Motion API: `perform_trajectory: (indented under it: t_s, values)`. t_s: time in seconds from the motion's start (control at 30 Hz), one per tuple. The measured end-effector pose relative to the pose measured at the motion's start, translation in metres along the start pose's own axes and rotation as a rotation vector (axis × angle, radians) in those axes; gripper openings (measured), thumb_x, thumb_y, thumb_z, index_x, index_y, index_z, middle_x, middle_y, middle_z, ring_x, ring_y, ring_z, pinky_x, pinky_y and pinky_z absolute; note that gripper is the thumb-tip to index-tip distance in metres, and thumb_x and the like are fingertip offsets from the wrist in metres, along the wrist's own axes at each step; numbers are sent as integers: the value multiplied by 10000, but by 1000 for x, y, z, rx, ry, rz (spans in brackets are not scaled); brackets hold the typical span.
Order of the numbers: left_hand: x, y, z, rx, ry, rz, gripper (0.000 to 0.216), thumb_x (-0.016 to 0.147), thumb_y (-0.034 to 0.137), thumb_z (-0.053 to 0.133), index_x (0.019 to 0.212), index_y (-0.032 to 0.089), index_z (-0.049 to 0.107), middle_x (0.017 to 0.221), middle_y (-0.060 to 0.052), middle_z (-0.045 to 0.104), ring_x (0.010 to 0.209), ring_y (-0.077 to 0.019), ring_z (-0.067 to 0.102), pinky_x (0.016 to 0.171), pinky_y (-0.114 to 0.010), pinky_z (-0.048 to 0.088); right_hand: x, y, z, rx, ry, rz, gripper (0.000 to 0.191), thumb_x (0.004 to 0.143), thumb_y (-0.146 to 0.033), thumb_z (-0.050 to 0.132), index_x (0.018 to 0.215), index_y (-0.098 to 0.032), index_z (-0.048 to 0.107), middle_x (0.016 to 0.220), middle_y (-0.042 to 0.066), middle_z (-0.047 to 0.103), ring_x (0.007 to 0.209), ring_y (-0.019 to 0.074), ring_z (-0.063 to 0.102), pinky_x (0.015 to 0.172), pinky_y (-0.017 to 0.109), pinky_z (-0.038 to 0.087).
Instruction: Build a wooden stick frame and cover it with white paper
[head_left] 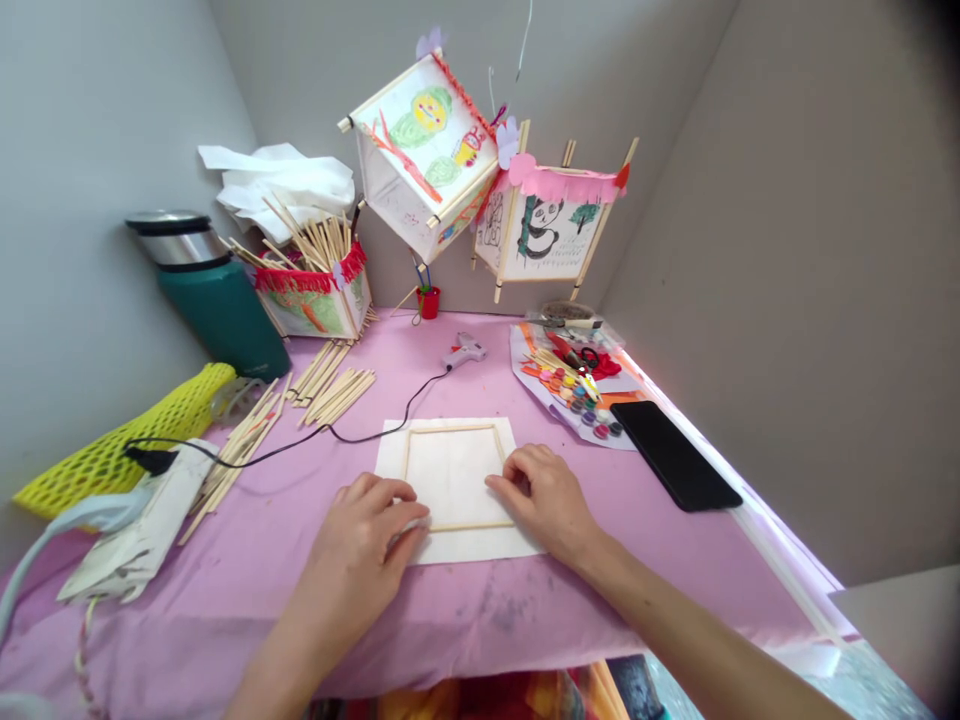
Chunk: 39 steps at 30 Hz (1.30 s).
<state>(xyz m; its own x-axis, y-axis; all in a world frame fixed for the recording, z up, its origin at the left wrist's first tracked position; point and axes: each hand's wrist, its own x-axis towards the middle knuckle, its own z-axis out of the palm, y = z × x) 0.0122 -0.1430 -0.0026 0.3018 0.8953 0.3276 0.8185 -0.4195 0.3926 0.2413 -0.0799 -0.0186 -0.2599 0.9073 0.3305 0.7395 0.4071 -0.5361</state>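
Note:
A square frame of thin wooden sticks (454, 428) lies flat on a sheet of white paper (480, 545) in front of me. My left hand (375, 525) is at its lower left corner, thumb and fingers closed round the sticks there. On the opposite side, my right hand (546, 495) grips the right stick with curled fingers, which hide part of it. The paper reaches past the sticks on every side. Behind the sheet, a lilac glue gun (465, 350) rests on the table, its black cord running left.
Bundles of sticks (341, 397), a power strip (139, 530), yellow netting (127, 430) and a leaning green bottle (221, 310) are at left. A black phone (675, 455) and paint pots (589, 410) are at right. Paper lanterns (427, 140) hang over the back of the pink cloth.

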Motion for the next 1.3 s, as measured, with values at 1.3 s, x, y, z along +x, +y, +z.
perform_trajectory:
  t_s: [1.3]
  values:
    - [26, 55, 46, -141, -61, -130, 187, 883, 137, 467, 831, 201, 634, 865, -40, 575, 852, -214, 505, 772, -395, 407, 18, -17, -30, -309, -402, 214, 199, 759, -267, 538, 626, -201, 671, 686, 51, 692, 672, 179, 605, 546, 266, 307]
